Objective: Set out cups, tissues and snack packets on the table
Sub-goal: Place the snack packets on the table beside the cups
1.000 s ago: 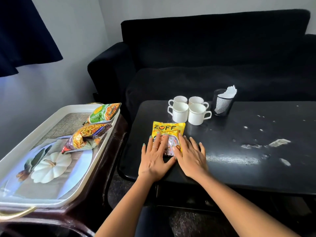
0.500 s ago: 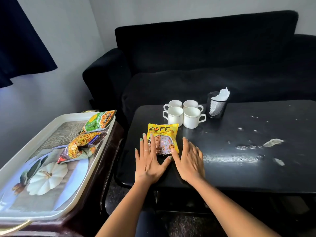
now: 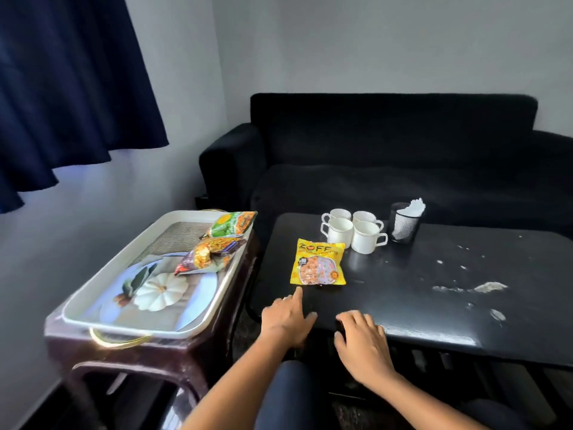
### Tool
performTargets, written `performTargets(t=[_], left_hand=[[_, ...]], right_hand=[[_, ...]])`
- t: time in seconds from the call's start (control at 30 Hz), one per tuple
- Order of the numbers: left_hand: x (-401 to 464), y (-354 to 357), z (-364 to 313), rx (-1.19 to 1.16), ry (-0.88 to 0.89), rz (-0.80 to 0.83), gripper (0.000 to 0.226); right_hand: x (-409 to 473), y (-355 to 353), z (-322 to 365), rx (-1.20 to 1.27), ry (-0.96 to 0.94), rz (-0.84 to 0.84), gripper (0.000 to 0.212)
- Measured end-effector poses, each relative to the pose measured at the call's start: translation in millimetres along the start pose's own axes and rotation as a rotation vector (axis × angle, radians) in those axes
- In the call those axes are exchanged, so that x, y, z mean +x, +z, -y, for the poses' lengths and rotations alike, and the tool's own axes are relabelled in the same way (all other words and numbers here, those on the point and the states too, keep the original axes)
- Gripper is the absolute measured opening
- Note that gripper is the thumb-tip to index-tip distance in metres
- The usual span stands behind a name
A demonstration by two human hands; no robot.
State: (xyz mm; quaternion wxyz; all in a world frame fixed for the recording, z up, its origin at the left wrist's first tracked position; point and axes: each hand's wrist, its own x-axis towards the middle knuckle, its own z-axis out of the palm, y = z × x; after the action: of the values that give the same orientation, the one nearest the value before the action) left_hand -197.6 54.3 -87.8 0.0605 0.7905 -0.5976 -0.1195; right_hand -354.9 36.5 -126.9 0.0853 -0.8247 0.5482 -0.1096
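A yellow snack packet [image 3: 318, 262] lies flat on the black table [image 3: 412, 293], just in front of several white cups [image 3: 354, 230]. A black mesh holder with white tissues [image 3: 404, 222] stands right of the cups. Two more snack packets, a green one [image 3: 233, 224] and an orange one [image 3: 208, 256], lie on the white tray [image 3: 102, 308] to the left. My left hand [image 3: 286, 318] rests near the table's front edge, empty, one fingertip close to the yellow packet. My right hand [image 3: 363, 342] lies over the front edge, fingers loosely spread, holding nothing.
The tray sits on a dark brown stool [image 3: 148, 361] beside the table. A black sofa [image 3: 397, 156] runs behind the table. White flaky marks [image 3: 474, 287] spot the table's right side. A dark blue curtain [image 3: 68, 88] hangs at upper left.
Both hands have let go of the yellow packet and drawn back toward the table's front edge. The camera has lifted and pulled back, showing more of the room.
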Motion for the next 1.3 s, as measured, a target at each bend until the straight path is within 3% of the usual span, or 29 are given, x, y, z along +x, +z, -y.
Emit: performTargets(t=[0.07, 0.17, 0.27, 0.37, 0.6, 0.7, 0.83, 1.07, 1.3], left_hand=[[-0.2, -39.0, 11.4, 0.075, 0.063, -0.128, 0.038], [-2.2, -87.4, 29.7, -0.083, 0.090, -0.381, 0.030], [-10.7, -109.6, 54.8, -0.385, -0.038, -0.608, 0.025], [-12.1, -114.4, 88.1, -0.673, -0.278, -0.666, 0.024], [-8.1, -90.9, 134.2, -1.311, -0.693, -0.468, 0.034], [-1.2, -97.0, 140.9, -1.430, -0.655, -0.340, 0.041], [-7.3, -105.8, 144.9, -1.548, -0.665, -0.227, 0.030], [-11.2, -105.3, 152.7, -1.619, -0.663, -0.154, 0.021], [-16.0, -113.6, 153.6, -1.620, -0.598, -0.037, 0.053]], right_hand=[[6.9, -13.9, 22.8, 0.104, -0.019, -0.055, 0.029], [24.1, -31.8, 65.5, 0.249, -0.087, -0.115, 0.025], [44.7, -48.1, 112.7, 0.302, -0.233, -0.162, 0.024], [63.4, -59.7, 155.8, 0.230, -0.374, -0.190, 0.028], [105.3, -65.5, 207.7, 0.010, -0.372, -0.044, 0.051], [118.2, -60.7, 214.7, -0.010, -0.318, 0.045, 0.062], [127.9, -51.5, 223.2, 0.020, -0.237, 0.169, 0.079], [113.2, -37.7, 245.0, 0.167, -0.294, 0.049, 0.052], [85.6, -46.0, 237.1, 0.314, -0.374, -0.075, 0.038]])
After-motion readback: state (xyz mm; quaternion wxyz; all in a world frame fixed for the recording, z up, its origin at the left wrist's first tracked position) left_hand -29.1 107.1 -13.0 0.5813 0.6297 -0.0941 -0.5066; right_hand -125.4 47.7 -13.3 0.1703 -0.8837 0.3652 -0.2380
